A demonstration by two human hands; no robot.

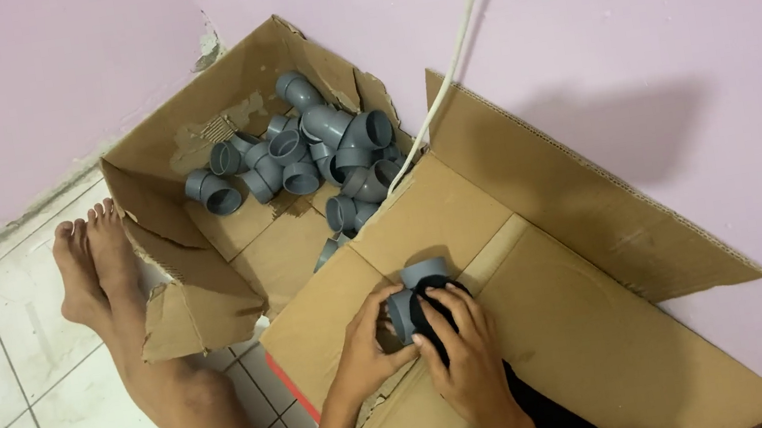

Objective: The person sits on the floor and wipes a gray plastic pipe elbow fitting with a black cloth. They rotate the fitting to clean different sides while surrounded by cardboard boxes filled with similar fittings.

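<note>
From the head camera, both hands meet over the flattened cardboard flap (555, 319) that lies against the pink wall (629, 0). The left hand (359, 341) is clenched round a grey pipe tee fitting (412, 291), gripping its left-hand socket; the right hand (465, 351) presses a black cloth (429, 309) onto the fitting's near face, fingers curled over it. One socket of the fitting points up toward the open cardboard box (158, 186), its other axis running left to right between the palms (so the left hand is the nearer anchor). More grey fittings (312, 149) are heaped in the box's far right corner. Bare cardboard lies right of the hands; a bare foot (96, 274) rests by the box's left edge
</note>
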